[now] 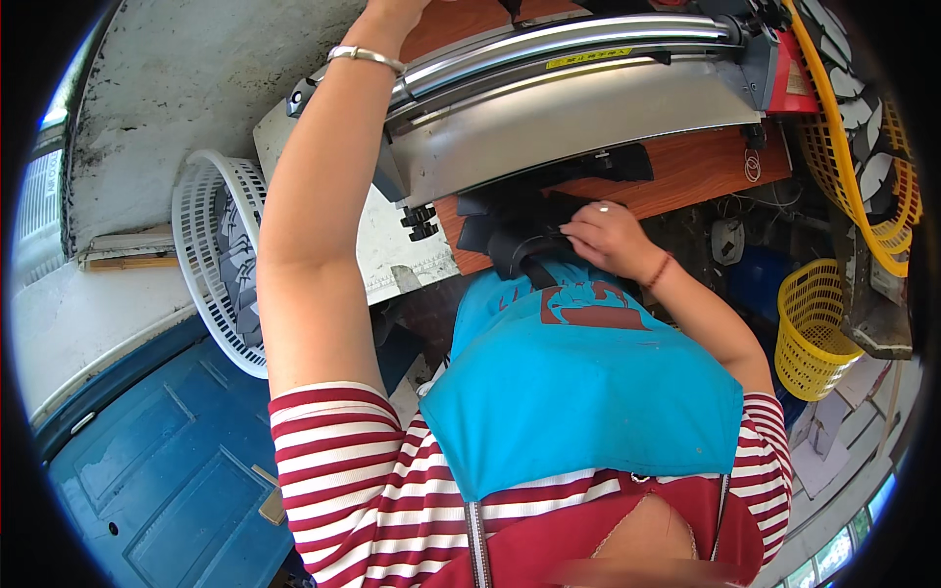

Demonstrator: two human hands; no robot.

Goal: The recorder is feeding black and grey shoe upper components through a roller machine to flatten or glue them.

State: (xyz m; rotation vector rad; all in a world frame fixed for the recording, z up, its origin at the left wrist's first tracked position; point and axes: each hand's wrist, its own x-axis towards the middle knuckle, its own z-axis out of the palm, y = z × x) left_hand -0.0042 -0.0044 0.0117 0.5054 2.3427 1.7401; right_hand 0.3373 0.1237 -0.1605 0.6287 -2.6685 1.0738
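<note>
starting at the far left, a weathered white wall (147,108) curves along the rim, and below it lies a blue panelled door (167,480) flat on the ground. a white plastic basket (201,211) stands tilted beside the wall, with dark cut pieces showing through its slats. the person's left arm rises past it, a silver bangle (365,56) on the wrist; the left hand (392,8) is cut off by the top edge, so its grip cannot be told. it reaches over a grey metal machine (549,118) with a long shiny roller bar, which sits on a reddish-brown wooden table (706,167). a narrow yellow label strip (588,58) lies along the bar, and a red block with a pale sticker (789,83) caps the machine's right end. under the machine's front edge, dark fabric pieces (515,230) hang off the table edge above a blue apron (578,382); the right hand (606,235) rests on them, fingers curled and pinching the fabric. further right, a small yellow basket (814,328) stands low, and a larger yellow basket (882,147) holds grey and white cut pieces.
</note>
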